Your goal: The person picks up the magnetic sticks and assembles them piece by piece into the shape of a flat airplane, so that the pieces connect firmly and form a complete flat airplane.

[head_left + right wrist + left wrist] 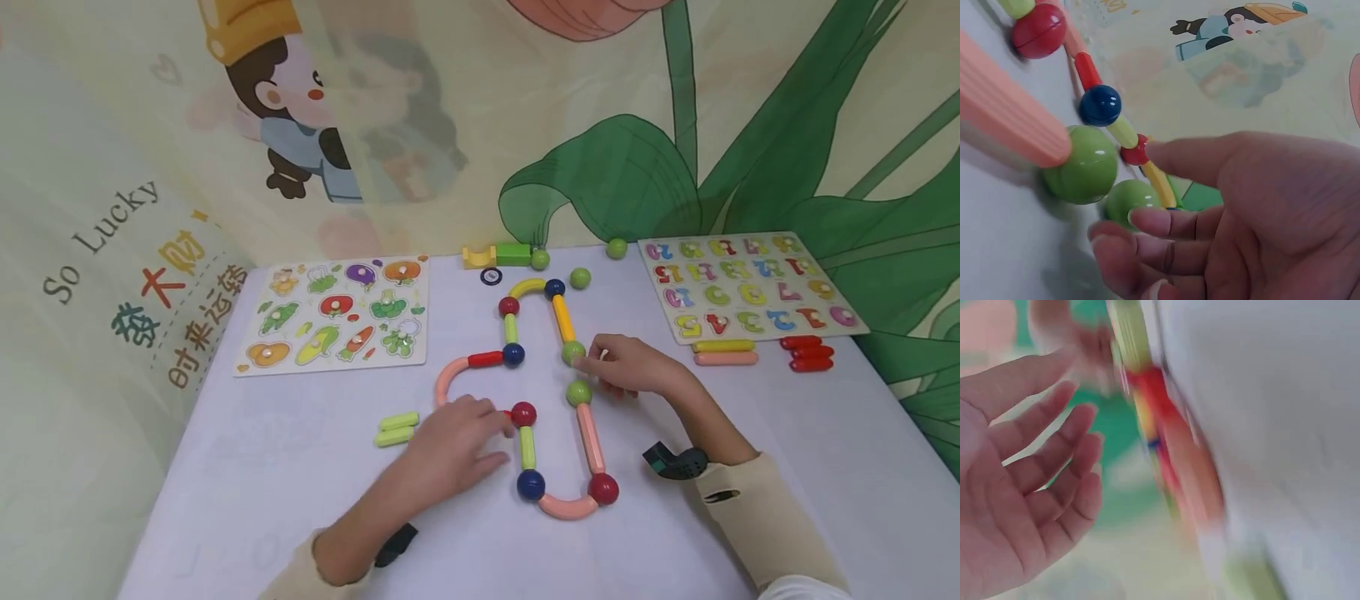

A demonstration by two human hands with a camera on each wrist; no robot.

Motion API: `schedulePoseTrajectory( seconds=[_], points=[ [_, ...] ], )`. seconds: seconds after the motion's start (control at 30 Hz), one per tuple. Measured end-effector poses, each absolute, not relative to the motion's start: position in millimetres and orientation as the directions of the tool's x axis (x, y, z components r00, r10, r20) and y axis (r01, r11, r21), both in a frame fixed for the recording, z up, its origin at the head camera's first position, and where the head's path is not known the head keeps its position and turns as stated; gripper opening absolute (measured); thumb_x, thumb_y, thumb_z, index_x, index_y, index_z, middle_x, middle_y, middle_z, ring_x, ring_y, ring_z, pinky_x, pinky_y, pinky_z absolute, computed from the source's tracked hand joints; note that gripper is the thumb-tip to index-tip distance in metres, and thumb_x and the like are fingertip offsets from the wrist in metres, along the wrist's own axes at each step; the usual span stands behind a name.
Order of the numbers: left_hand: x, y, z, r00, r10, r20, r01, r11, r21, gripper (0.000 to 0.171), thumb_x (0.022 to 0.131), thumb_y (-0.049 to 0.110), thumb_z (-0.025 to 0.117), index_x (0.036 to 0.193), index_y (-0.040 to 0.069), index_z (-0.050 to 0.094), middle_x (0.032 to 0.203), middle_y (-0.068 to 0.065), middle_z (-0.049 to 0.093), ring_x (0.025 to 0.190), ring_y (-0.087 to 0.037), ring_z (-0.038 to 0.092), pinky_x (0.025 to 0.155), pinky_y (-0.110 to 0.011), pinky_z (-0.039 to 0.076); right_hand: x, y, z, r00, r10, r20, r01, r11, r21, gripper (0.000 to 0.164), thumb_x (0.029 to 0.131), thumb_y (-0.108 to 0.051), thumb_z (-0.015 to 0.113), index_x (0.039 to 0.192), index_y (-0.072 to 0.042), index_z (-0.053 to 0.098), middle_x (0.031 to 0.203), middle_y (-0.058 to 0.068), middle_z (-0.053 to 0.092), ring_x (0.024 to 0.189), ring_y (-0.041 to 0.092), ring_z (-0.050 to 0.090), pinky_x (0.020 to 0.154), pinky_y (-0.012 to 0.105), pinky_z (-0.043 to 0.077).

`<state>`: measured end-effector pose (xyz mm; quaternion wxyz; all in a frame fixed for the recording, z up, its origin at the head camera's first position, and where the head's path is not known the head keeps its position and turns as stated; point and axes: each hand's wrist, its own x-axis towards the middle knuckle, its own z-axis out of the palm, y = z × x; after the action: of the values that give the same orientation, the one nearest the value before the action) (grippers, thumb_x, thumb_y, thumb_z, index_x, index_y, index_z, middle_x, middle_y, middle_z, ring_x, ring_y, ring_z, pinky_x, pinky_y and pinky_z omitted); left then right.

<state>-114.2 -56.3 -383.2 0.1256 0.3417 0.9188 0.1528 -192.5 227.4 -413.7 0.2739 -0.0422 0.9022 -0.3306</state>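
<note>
One green ball (pixel 573 352) capped a yellow rod (pixel 563 319) and another green ball (pixel 579 393) a pink rod (pixel 591 439), a gap between the two. A red ball (pixel 603 489) seemed placed as a joint, since it sat where the pink rod met a pink arc (pixel 567 507). The right hand (pixel 630 363) extended from the right, thumb apart from loosely bent fingers, beside the first green ball; contact could not be told. The left hand (pixel 453 444) hovered palm-down, empty, its relaxed fingers spread near another red ball (pixel 523 414).

The relaxed left hand (pixel 1010 503) is near a blurred red piece (pixel 1154 392) and pink piece (pixel 1192 472).
</note>
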Motion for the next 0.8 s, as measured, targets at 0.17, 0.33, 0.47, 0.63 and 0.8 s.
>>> schedulePoseTrajectory(
  seconds=[0.17,0.33,0.47,0.63,0.8],
  points=[
    [-126,-123,-385,-0.891,0.414,-0.185,0.360,0.894,0.268,0.028,0.067,0.023,0.080,0.091,0.018,0.068,0.081,0.005,0.058,0.074,-0.011,0.049,0.067,-0.026,0.045,-183,226,-421,-0.823,-0.301,-0.482,0.124,0.733,-0.669,0.040,0.078,-0.047,0.065,0.099,-0.015,0.053,0.068,0.009,0.058,0.054,0.023,0.053,0.047,0.029,0.043],
    [-129,-147,-397,-0.895,0.379,-0.235,0.315,0.910,0.270,0.019,0.069,0.015,0.078,0.085,0.015,0.068,0.077,0.005,0.056,0.068,-0.012,0.049,0.062,-0.026,0.043,-179,222,-424,-0.811,-0.331,-0.482,0.086,0.748,-0.658,0.039,0.075,-0.044,0.070,0.100,-0.018,0.055,0.065,0.008,0.057,0.052,0.022,0.052,0.046,0.028,0.040],
    [-129,-145,-399,-0.899,0.384,-0.209,0.330,0.910,0.252,0.018,0.069,0.013,0.078,0.084,0.016,0.068,0.076,0.006,0.055,0.068,-0.011,0.049,0.061,-0.025,0.043,-178,221,-422,-0.806,-0.365,-0.466,0.043,0.749,-0.662,0.034,0.076,-0.038,0.071,0.100,-0.019,0.056,0.063,0.007,0.056,0.050,0.022,0.051,0.045,0.027,0.039],
    [-130,-124,-391,-0.874,0.448,-0.188,0.399,0.883,0.248,0.019,0.071,0.021,0.076,0.087,0.017,0.067,0.073,0.008,0.054,0.064,-0.009,0.047,0.056,-0.022,0.042,-177,221,-421,-0.801,-0.394,-0.451,0.019,0.736,-0.677,0.033,0.077,-0.036,0.070,0.100,-0.017,0.057,0.063,0.005,0.056,0.051,0.022,0.051,0.045,0.027,0.040],
    [-137,-78,-384,-0.806,0.570,-0.157,0.514,0.806,0.293,0.023,0.074,0.026,0.072,0.093,0.015,0.064,0.078,0.007,0.055,0.064,-0.008,0.046,0.053,-0.019,0.040,-177,222,-423,-0.799,-0.413,-0.437,0.000,0.727,-0.687,0.032,0.078,-0.035,0.070,0.100,-0.016,0.057,0.064,0.005,0.055,0.051,0.021,0.051,0.045,0.026,0.041]
  ],
)
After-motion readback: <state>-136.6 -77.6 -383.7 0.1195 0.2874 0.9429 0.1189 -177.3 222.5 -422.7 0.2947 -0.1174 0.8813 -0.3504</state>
